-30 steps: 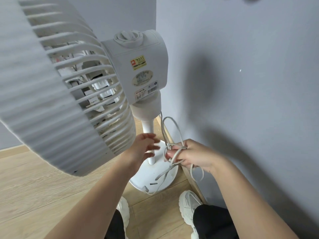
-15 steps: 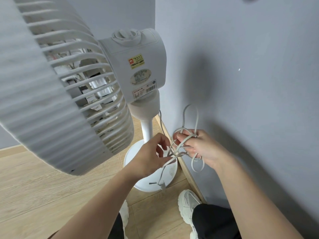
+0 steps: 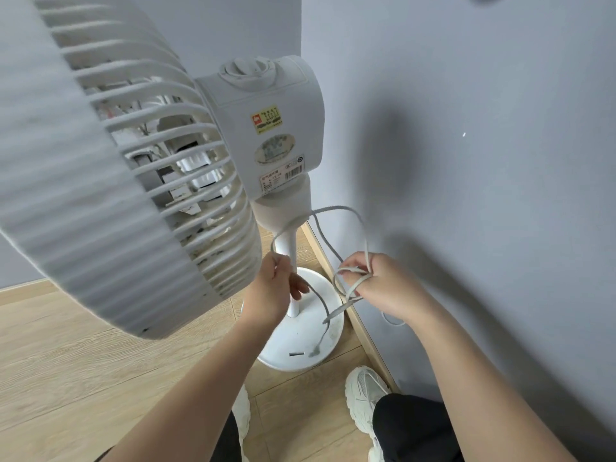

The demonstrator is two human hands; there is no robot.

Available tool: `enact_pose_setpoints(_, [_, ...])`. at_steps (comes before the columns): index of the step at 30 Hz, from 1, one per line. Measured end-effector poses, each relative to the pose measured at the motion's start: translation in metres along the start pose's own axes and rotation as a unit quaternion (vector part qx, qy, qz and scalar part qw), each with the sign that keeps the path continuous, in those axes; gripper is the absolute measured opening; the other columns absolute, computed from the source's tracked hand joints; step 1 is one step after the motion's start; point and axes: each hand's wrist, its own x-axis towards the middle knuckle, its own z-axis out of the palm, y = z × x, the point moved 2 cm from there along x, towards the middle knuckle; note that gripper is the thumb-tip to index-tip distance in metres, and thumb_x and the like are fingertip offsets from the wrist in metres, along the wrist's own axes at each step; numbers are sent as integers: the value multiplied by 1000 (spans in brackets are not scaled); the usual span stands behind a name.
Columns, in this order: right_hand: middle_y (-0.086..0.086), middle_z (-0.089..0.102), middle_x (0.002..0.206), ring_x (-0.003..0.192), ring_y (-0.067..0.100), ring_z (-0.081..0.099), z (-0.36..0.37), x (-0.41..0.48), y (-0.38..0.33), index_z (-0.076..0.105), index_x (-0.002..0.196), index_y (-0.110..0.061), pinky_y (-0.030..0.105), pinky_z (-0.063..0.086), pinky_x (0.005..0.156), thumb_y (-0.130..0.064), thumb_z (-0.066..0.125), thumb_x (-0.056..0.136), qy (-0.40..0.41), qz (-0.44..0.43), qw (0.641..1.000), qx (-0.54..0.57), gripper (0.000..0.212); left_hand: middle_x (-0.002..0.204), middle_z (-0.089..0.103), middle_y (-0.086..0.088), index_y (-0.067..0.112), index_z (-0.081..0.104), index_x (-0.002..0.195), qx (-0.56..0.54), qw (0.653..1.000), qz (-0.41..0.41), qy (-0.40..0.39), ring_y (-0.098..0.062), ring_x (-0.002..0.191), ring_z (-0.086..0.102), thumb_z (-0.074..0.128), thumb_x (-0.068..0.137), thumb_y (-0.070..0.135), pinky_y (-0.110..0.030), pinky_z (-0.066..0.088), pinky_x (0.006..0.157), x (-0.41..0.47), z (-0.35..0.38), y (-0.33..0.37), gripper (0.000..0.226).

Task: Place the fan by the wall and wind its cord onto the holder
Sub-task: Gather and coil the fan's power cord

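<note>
— Where stands the fan?
— Left and centre of the frame, its base on the floor, just beside the wall.
— And the hands?
— The left hand pinches the cord near the pole. The right hand grasps several cord loops, centre right.

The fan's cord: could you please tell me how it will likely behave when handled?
The cord looks floppy: it arcs and sags between the left hand and right hand. Probably light, as its loops hang from one hand.
</note>
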Motion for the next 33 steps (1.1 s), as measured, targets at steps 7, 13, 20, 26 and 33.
enact_pose_setpoints(7, [-8, 67, 81, 73, 10, 61, 12, 0, 12, 72, 89, -22, 24, 43, 64, -34, 73, 77, -121, 41, 989, -76, 17, 62, 52, -11, 9, 41, 85, -293, 935, -196, -34, -24, 47, 59, 32, 103, 17, -35, 58, 55, 0, -1, 0, 22])
enact_pose_setpoints(13, [-8, 62, 81, 77, 15, 62, 10, 2, 18, 71, 94, -24, 29, 56, 72, -22, 77, 66, -87, 57, 973, -204, 29, 65, 46, 1, 14, 48, 80, 156, 979, -105, -72, -13, 46, 36, 45, 94, 25, -22, 29, 45, 9, -12, -9, 18])
enact_pose_setpoints(20, [-14, 70, 101, 87, 14, 65, 0, 1, 13, 69, 91, -23, 24, 53, 70, -26, 72, 73, -12, 28, 962, -270, 19, 83, 68, 4, 11, 66, 89, 528, 783, -9, -329, -8, 77, 52, 68, 73, 58, -22, 37, 67, -6, -19, -18, 49])
enact_pose_setpoints(26, [-16, 68, 91, 86, 11, 64, -4, 1, 14, 70, 86, -25, 28, 53, 76, -42, 73, 73, -37, 39, 976, -209, 22, 57, 53, 6, 18, 70, 69, 470, 825, 6, -314, -9, 53, 45, 58, 87, 35, -24, 36, 58, -3, -15, -14, 28])
enact_pose_setpoints(33, [-13, 65, 75, 67, 4, 58, -11, -4, 2, 71, 88, -28, 18, 45, 62, -16, 59, 90, -10, 5, 999, 38, 17, 61, 48, 2, 14, 60, 82, 305, 930, -43, -199, -13, 48, 39, 44, 95, 26, -22, 31, 48, 1, -12, -5, 24])
